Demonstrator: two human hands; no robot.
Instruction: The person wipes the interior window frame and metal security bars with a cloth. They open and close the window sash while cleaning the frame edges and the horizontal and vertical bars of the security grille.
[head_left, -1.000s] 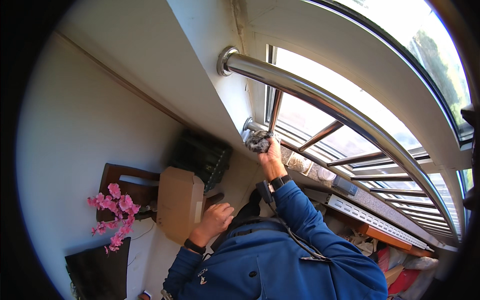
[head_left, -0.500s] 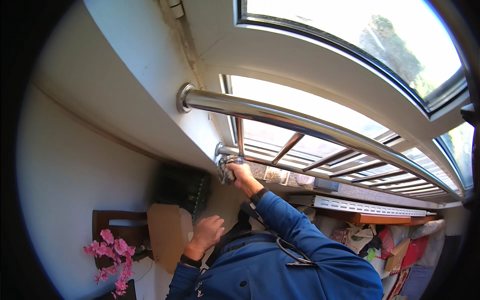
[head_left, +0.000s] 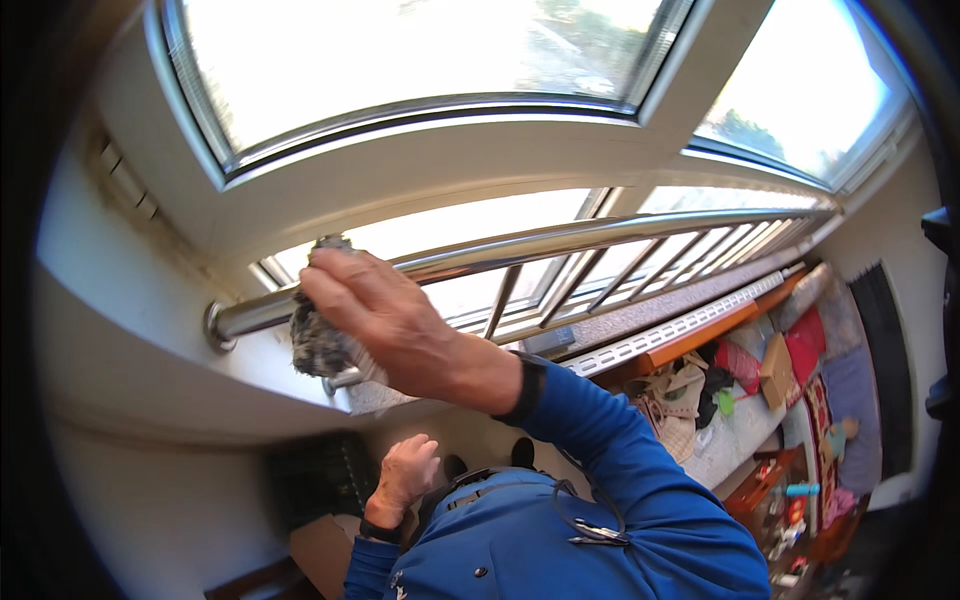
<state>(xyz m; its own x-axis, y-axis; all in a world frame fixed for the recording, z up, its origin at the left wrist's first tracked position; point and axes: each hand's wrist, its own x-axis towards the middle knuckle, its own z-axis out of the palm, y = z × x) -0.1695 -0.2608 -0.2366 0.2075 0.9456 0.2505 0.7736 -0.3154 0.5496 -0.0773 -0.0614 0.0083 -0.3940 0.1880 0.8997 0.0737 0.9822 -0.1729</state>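
- Two hands show: the right hand (head_left: 385, 315) is raised to the window, its fingers (head_left: 335, 280) closed around a grey, dirty cloth (head_left: 318, 340) pressed against the steel rail (head_left: 560, 240)
- The cloth sits near the rail's left end, just beside its round wall mount (head_left: 218, 326)
- The left hand (head_left: 405, 475) hangs low by the blue jacket, fingers loosely curled, holding nothing
- A brown cardboard box (head_left: 325, 548) lies below the left hand, near the lower edge
- A small tan box (head_left: 775, 368) rests among coloured clutter on the floor at right
- Thin bars (head_left: 640, 285) run under the rail; open room lies along the rail to the right, a white sill (head_left: 150, 385) to the left
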